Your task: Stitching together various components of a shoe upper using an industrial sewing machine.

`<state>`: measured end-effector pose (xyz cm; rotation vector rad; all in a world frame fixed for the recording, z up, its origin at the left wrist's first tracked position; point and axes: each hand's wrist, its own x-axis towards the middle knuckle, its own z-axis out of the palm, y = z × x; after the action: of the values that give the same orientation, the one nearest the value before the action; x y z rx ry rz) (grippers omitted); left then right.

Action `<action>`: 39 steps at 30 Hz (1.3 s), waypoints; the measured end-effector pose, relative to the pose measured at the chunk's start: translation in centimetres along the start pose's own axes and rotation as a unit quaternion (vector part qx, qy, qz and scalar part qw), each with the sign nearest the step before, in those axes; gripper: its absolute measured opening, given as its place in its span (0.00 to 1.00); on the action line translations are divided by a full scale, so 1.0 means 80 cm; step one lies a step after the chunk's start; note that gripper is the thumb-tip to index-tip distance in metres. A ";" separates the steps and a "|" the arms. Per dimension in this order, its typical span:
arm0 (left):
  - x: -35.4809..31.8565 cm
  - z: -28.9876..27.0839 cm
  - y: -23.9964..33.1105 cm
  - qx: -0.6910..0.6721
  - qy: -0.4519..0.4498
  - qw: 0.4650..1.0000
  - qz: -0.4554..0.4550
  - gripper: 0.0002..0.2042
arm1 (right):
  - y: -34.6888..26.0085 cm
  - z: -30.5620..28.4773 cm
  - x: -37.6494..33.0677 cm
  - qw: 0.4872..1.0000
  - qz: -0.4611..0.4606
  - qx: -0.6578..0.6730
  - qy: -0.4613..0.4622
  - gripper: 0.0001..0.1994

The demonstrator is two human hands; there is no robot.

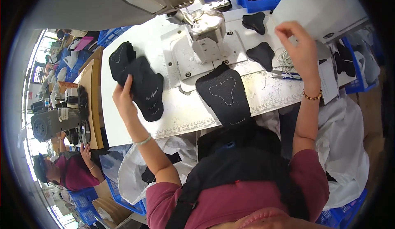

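Observation:
My left hand (124, 96) grips the edge of a black fabric piece (142, 70), slightly smeared by motion, at the left of the white sewing table. That piece overlaps other black pieces; one above it (120, 59) carries a white stitched outline. Directly in front of me lies another black fabric piece (224, 95), marked with a dashed white three-lobed outline, below the sewing machine's arm (207, 44). My right hand (299, 50) is raised at the table's right side, thumb and fingertips pinched together. Whatever they hold, if anything, is too small to make out.
Two small three-lobed black pads (261, 56) (255, 22) lie right of the machine. Near my right hand are a tangle of pale thread (284, 59) and blue-handled snips (290, 76). Blue crates (259, 2) and white sacks (343, 146) surround the table. A co-worker (76, 169) sits at left.

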<state>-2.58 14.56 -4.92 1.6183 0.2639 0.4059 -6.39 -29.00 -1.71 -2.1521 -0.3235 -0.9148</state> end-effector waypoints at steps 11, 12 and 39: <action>-0.064 0.015 -0.015 0.450 0.147 0.850 0.230 0.24 | 0.033 0.056 -0.076 0.985 0.075 -0.064 -0.141 0.08; -0.085 0.039 -0.001 0.389 0.061 0.893 0.218 0.19 | 0.032 0.058 -0.079 0.985 0.069 -0.085 -0.135 0.07; -0.166 0.143 -0.002 -0.035 -0.436 0.894 -0.096 0.15 | -0.090 0.109 -0.140 0.994 -0.102 -0.037 -0.028 0.07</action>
<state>-9.88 -1.21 -7.03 1.5330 -0.2744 -0.4736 -13.40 -17.10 -9.54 -2.2446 -0.5527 -0.9945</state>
